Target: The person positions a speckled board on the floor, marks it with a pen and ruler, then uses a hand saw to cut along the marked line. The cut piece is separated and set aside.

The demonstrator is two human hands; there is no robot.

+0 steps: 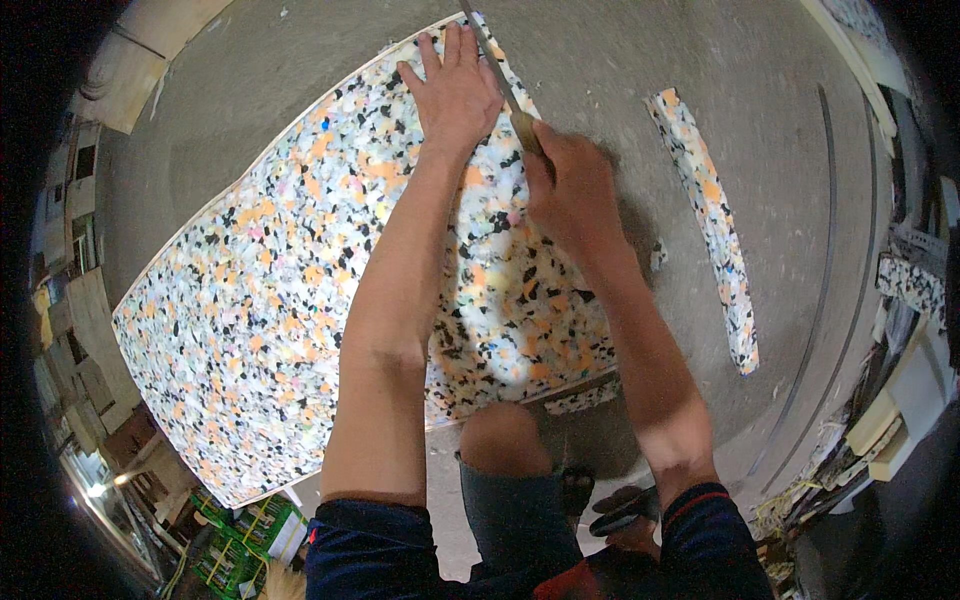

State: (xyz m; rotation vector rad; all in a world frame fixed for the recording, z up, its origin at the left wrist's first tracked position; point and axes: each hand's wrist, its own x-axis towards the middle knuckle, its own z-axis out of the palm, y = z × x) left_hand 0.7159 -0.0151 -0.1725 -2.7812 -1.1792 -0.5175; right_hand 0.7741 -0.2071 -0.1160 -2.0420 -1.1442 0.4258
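Note:
A large sheet of multicoloured rebonded foam [270, 280], flecked white, orange and black, lies on the grey floor in front of me. My left hand [455, 95] rests flat on its far end with the fingers spread. Close beside it, my right hand [575, 180] is wrapped round the handle of a long knife [492, 62]. The narrow blade runs forward and slightly left over the sheet's far right corner, along the right edge. Part of the handle is hidden in my right fist. My forearms cover some of the sheet's middle and right side.
A narrow foam strip [710, 225] lies apart on the floor [770, 160] to the right. A smaller foam offcut [583, 398] sits near my knee. Two dark thin lines curve along the right side. Green crates [235, 560] stand at the lower left; foam scraps [908, 283] are at the far right.

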